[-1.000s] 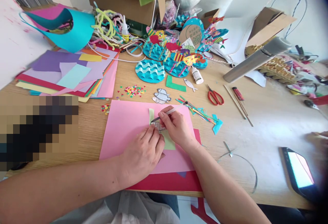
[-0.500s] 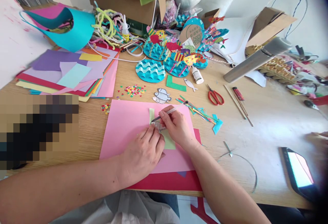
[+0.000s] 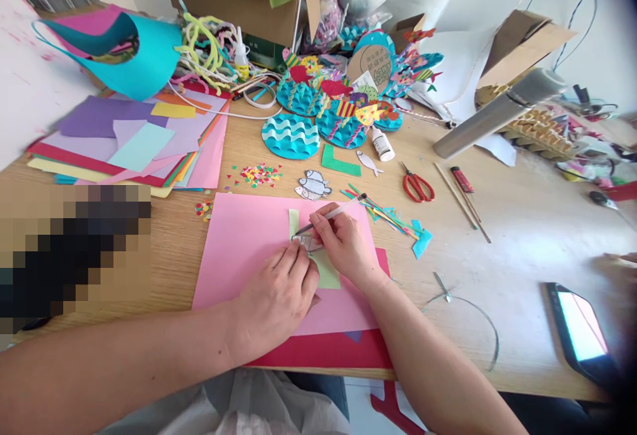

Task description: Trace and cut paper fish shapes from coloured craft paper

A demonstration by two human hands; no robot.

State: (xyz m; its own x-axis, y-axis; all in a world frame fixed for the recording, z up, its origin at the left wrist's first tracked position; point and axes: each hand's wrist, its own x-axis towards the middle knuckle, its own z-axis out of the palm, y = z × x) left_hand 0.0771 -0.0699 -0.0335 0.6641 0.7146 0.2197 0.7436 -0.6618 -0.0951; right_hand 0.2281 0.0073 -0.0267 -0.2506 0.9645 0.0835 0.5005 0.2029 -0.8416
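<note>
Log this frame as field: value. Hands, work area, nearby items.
left hand: rests over the papers, fingertips at a white cutout with drawn lines
right hand: grips a pen, tip down by the cutout's edge
under cutout: pale green paper, partly covered by the hands
base: pink sheet over a red sheet
beyond base: paper fish, confetti
right side: red-handled scissors, phone with lit screen

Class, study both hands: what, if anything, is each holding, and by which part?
The right hand holds a pen by its lower barrel, near the tip. The left hand rests on a white paper piece; any grip there is hidden.
</note>
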